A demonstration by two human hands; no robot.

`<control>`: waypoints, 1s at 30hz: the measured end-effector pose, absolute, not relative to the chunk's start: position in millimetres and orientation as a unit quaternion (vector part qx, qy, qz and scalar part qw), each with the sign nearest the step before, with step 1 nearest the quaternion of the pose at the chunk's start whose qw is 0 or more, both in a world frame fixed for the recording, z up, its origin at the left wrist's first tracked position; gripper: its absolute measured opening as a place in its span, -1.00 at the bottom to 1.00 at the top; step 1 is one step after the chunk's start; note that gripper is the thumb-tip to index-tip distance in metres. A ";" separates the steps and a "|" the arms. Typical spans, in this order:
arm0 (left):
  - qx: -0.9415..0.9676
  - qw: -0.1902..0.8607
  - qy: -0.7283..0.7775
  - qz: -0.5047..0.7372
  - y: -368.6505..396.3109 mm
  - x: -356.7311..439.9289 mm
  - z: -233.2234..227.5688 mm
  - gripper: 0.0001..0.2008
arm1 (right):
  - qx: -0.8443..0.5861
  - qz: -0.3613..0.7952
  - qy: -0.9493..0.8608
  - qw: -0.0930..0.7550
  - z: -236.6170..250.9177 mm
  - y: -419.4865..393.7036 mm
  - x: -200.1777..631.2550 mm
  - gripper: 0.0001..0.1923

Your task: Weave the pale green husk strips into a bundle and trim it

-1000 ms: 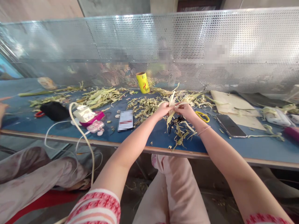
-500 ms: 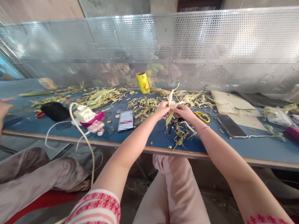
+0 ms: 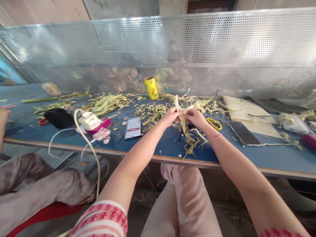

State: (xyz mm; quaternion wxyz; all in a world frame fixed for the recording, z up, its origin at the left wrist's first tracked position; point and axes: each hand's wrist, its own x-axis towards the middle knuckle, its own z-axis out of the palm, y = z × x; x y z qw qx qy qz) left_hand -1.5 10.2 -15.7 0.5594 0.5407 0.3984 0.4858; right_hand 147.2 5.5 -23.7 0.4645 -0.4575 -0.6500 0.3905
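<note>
Holding a pale leaf strip (image 3: 182,112) between them, the left hand (image 3: 170,116) and the right hand (image 3: 195,117) pinch it with fingers closed, just above the blue bench (image 3: 158,144). The strip sticks up above the hands and hangs down below them. Green scraps (image 3: 191,141) lie under the hands. Yellow scissors (image 3: 214,123) sit just right of the right hand, with a phone (image 3: 244,133) further right.

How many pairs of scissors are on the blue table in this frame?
3: yellow-handled scissors right of the right hand, black-handled scissors beneath both hands among the leaf strips, red-handled scissors far left. Scraps may hide others.
</note>
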 end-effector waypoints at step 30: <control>0.611 0.489 0.421 0.459 14.5 -4.0 -21.4 -0.87 | -0.451 0.317 -0.683 0.480 -25.5 4.7 148.1 -0.74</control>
